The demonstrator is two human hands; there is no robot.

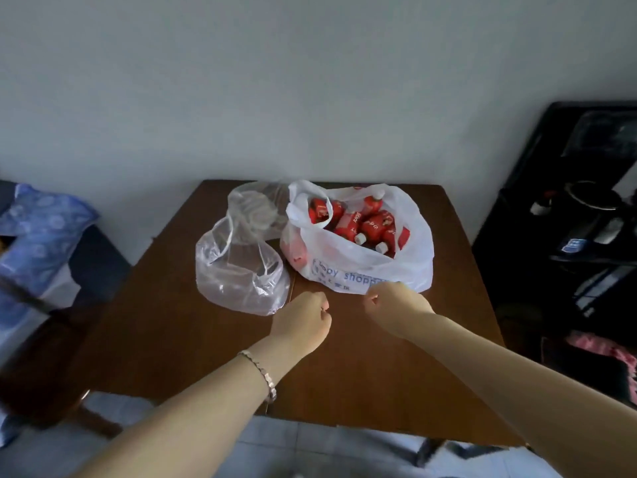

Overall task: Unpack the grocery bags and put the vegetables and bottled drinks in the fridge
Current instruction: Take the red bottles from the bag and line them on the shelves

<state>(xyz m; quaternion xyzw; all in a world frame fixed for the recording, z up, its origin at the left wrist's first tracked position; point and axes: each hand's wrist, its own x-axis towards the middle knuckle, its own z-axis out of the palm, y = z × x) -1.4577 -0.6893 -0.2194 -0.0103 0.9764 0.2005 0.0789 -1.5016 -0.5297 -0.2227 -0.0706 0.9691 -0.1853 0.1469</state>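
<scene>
Currently, head view only. A white shopping bag [365, 267] is seen at frame centre-right on a brown table [379, 374], mouth open, with red-labelled bottles [374, 225] piled inside. Just beside it, centre-left, a clear bag [238, 274] is slumped, and a second clear bag [255, 208] is behind that. No vegetables can be made out in either.

The left hand [301, 322] is held over the table below the clear bag, fingers curled in, nothing gripped. The right hand [396, 305] is placed at the white bag's lower edge, fingers also curled. Whether a fold of plastic is pinched cannot be told.

A dark unit [568, 219] is seen at the right edge. No fridge is identified.

Step judged: drinks bag about to be unpacked, no bottle yet lifted out. Next move calls for the curled fingers to be opened, the bag mouth reached into, and one bottle taken by its body while the limp plastic is steadied by the other hand.
</scene>
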